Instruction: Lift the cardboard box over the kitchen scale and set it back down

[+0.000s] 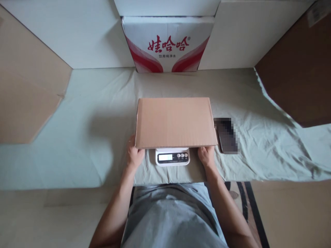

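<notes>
Head view, looking down at a surface covered with a pale green cloth point(103, 113). Both hands grip the near edge of a flat brown box point(175, 121), one at each near corner. Left hand point(134, 155): fingers curled under the near left corner, thumb side visible at the box edge. Right hand point(206, 155): fingers tucked under the near right corner. Grasp closed on the box on both sides; fingertips hidden beneath it. The box lies level, long side running across between the hands, directly over a white scale point(172, 156). Only the scale's front panel, with its display and three buttons, shows between the two hands, just under the near edge of the box. Cannot tell whether the box rests on the scale platform or is held slightly above it. Display reading too small to make out. Just beyond and right of the right hand, beside the right edge of the box, lies a dark blurred object point(227, 135) on the cloth, apart from the box. Well beyond the hands, past the far edge of the box, stands a white carton point(168, 44) with red lettering against white panels. Brown cardboard sheets point(297, 75) stand at the far left and far right of the hands.
</notes>
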`<state>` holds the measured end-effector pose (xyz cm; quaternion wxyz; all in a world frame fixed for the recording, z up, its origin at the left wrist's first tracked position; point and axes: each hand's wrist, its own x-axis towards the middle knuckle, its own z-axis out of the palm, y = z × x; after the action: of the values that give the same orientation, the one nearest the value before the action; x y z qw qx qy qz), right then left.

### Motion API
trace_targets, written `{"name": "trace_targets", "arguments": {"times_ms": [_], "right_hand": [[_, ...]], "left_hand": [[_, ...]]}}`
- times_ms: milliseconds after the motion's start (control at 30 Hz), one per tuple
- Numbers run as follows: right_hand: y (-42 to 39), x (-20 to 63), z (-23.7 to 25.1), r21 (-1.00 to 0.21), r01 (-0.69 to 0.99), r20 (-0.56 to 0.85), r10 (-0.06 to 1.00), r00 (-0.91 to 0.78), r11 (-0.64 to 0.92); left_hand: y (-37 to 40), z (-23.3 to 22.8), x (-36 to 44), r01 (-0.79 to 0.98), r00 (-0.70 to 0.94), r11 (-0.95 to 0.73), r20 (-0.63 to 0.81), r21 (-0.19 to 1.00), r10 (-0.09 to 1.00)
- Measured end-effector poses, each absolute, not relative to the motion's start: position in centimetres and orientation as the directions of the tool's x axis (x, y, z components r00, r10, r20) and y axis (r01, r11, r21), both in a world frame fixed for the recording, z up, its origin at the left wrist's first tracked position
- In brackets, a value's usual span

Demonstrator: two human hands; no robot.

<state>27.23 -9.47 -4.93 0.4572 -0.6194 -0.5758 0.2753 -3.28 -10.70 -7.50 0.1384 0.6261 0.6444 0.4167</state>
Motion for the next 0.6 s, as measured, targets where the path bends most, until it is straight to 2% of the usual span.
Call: {"name": "trace_targets", "arguments": {"times_ms": [267, 433, 533, 600], "right_hand": [[-9.4, 27.1, -5.3, -0.921, 0.379, 0.184, 0.960, 0.212, 0.092], [-10.1, 27.5, -4.5, -0.956, 0.284, 0.168, 0.924, 0.342, 0.069], [-11.2, 27.8, -3.0, -0.977, 0.203, 0.151, 0.885, 0.441, 0.066], [-12.2, 27.8, -1.9, -0.990, 0.104, 0.134, 0.872, 0.470, 0.096]], "left_hand": [[-10.5, -7.7, -3.1, 0.622, -0.217, -0.162, 0.368, 0.766, 0.904], [-11.3, -6.0, -2.9, 0.541, -0.376, -0.156, 0.403, 0.827, 0.835], [-12.7, -4.0, -2.9, 0.413, -0.510, -0.189, 0.398, 0.891, 0.763], [-13.9, -2.6, -2.4, 0.286, -0.550, -0.184, 0.318, 0.941, 0.772]]}}
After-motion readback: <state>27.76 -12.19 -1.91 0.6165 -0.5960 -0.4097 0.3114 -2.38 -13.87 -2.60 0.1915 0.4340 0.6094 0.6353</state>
